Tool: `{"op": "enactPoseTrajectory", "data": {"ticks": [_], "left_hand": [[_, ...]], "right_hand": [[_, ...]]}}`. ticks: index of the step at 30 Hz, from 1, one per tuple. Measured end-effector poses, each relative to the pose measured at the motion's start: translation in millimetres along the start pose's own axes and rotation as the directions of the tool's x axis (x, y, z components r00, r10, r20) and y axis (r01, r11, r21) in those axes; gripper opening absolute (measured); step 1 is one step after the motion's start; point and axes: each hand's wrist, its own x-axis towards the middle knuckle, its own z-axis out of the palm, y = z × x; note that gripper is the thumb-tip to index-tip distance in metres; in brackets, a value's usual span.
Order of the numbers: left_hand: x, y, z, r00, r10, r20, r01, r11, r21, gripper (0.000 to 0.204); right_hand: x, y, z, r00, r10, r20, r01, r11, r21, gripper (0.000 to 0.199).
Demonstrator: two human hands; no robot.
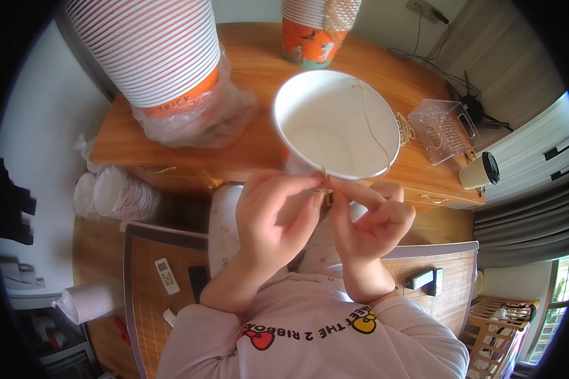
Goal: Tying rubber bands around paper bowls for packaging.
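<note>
A large paper cup (325,129) with a white inside stands tilted toward me at the table's near edge. A thin tan cord (368,120) runs from the cup's far wall across its opening to the right side of the rim. Both hands meet at the near rim, fingertips almost touching. My left hand (273,211) is closed in a pinch on the cord by the rim. Thumb and forefinger of my right hand (370,218) pinch the cord there too, with the other fingers curled. The fingertips partly hide the cord's end.
A tall stack of paper cups (152,44) in clear plastic stands at the left of the wooden table (253,47). Farther back is a cup stack with cord (316,31). To the right are a clear plastic box (442,129) and a lidded drink cup (480,170).
</note>
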Motion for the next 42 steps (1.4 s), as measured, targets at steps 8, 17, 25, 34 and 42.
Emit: {"op": "enactPoseTrajectory", "data": {"ticks": [8, 17, 25, 34, 42], "left_hand": [[-9.2, -5.8, 11.4, 0.913, -0.363, 0.188, 0.409, 0.806, -0.429, 0.013], [-18.4, -17.9, 24.0, 0.879, -0.417, 0.229, 0.463, 0.637, -0.616, 0.013], [-21.3, -22.9, 29.2, 0.89, -0.411, 0.197, 0.447, 0.706, -0.55, 0.012], [-14.6, -22.1, 27.1, 0.889, -0.413, 0.196, 0.457, 0.78, -0.428, 0.009], [-11.5, -23.2, 25.2, 0.82, -0.519, 0.24, 0.553, 0.611, -0.566, 0.012]], "right_hand": [[-14.8, 8.0, -5.7, 0.978, 0.209, -0.011, -0.206, 0.971, 0.125, 0.047], [-22.6, 13.6, -2.3, 0.922, 0.386, -0.019, -0.38, 0.915, 0.133, 0.044], [-29.1, 20.7, -3.2, 0.943, 0.332, -0.023, -0.333, 0.938, -0.092, 0.045], [-24.1, 22.0, -7.4, 0.965, 0.248, 0.085, -0.245, 0.968, -0.048, 0.044], [-16.6, 22.8, -13.5, 0.959, 0.17, 0.225, -0.161, 0.985, -0.058, 0.043]]}}
